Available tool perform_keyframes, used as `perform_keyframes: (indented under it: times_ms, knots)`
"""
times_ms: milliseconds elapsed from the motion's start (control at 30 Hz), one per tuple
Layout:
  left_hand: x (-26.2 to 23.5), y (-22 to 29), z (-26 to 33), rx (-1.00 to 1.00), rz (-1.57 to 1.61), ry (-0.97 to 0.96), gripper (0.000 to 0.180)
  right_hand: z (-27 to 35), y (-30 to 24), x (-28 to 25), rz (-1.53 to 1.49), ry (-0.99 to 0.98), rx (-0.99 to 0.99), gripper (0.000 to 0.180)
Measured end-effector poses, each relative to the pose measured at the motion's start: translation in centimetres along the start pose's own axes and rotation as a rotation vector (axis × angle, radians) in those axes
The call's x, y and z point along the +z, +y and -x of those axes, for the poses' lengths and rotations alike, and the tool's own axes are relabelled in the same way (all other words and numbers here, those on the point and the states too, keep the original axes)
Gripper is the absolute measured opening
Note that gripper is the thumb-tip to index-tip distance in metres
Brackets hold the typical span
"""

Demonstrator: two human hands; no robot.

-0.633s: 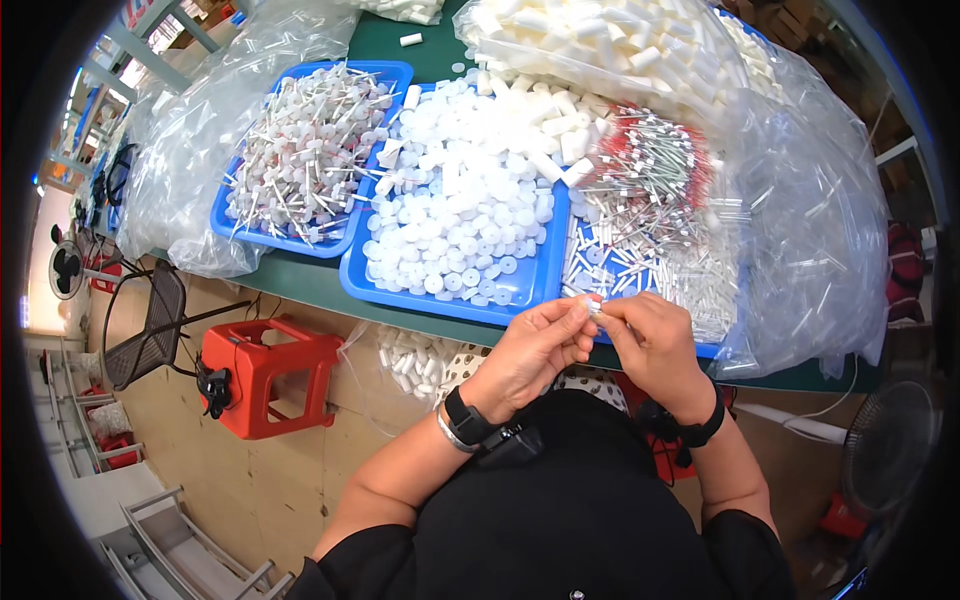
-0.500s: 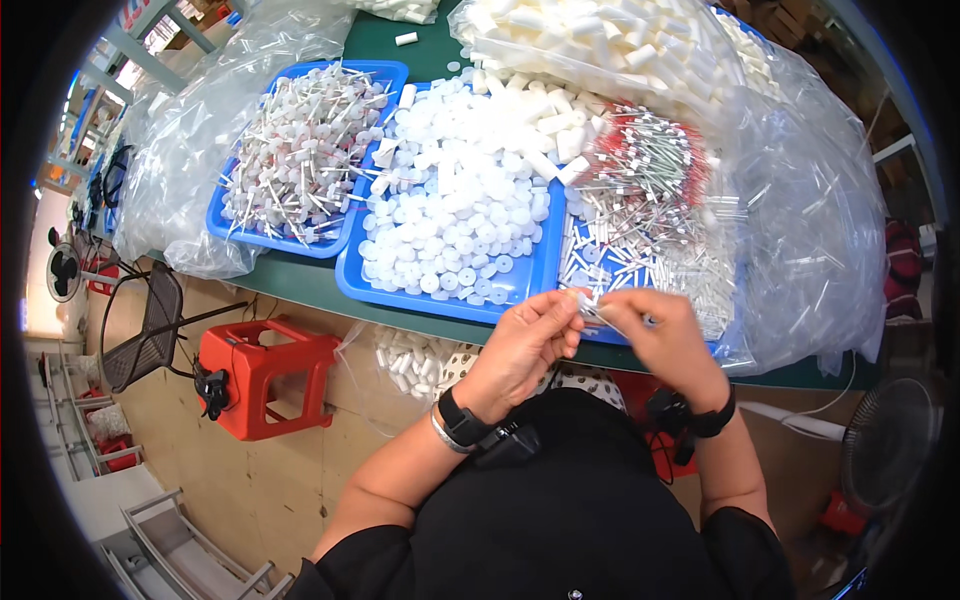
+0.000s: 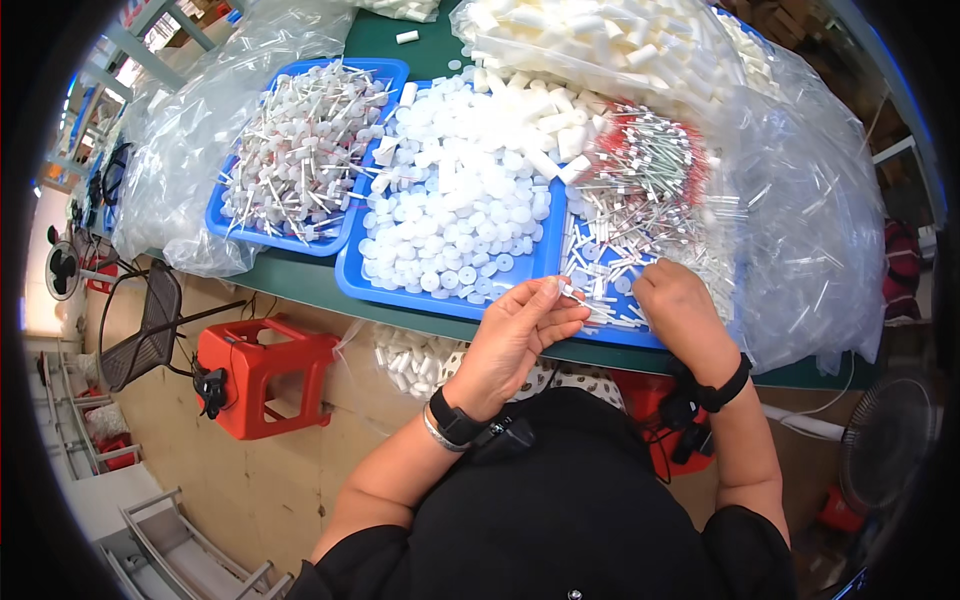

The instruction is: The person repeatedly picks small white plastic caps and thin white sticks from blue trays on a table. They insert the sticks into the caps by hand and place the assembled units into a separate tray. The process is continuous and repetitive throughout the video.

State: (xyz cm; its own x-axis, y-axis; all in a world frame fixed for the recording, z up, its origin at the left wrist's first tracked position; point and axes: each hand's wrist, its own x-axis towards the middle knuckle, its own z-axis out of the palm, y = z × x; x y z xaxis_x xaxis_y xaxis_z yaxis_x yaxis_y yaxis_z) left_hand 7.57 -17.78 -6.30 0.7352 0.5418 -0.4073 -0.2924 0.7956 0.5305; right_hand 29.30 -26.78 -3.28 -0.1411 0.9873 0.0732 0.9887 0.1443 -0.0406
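Observation:
Between thumb and forefinger, my left hand [image 3: 515, 335] pinches a small thin white stick [image 3: 572, 294] in front of the middle tray's right corner. My right hand [image 3: 685, 312] is over the right blue tray [image 3: 640, 338], its fingers closed together among loose thin white sticks [image 3: 622, 268]; whatever lies in its fingertips is hidden. Behind it in the same tray is a heap of red-tipped thin pins [image 3: 650, 150]. The middle blue tray [image 3: 410, 300] beside my left hand bears a pile of translucent white discs [image 3: 440, 235].
A left blue tray [image 3: 280, 240] holds sticks fitted with discs. White foam cylinders [image 3: 620, 40] fill a plastic bag at the back. Crumpled clear plastic [image 3: 810, 230] lies at the right. Below the green table [image 3: 420, 322] stand a red stool [image 3: 270, 375] and a fan [image 3: 890, 435].
My hands were close together at the tray's front edge. Now the right hand has moved right and forward over the loose sticks, while the left stays nearly in place, still pinching.

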Motion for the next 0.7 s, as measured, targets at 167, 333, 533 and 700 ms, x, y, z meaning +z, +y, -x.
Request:
perform_keyframes:
  times_ms: [167, 333, 533, 700]
  knots:
    - [0.0, -0.2, -0.2, 0.002, 0.017, 0.006, 0.026, -0.2, 0.2, 0.5, -0.021, 0.002, -0.067, 0.002]
    - [0.3, 0.0, -0.1, 0.001, 0.017, 0.030, 0.026, -0.2, 0.1, 0.6, -0.027, 0.011, -0.050, 0.001]
    - [0.2, 0.0, -0.1, 0.030, 0.028, 0.037, 0.026, -0.2, 0.1, 0.6, -0.161, 0.079, 0.024, 0.004]
    - [0.5, 0.1, -0.2, 0.075, 0.080, 0.021, 0.026, -0.3, -1.3, -1.7, -0.673, 0.117, 0.210, 0.009]
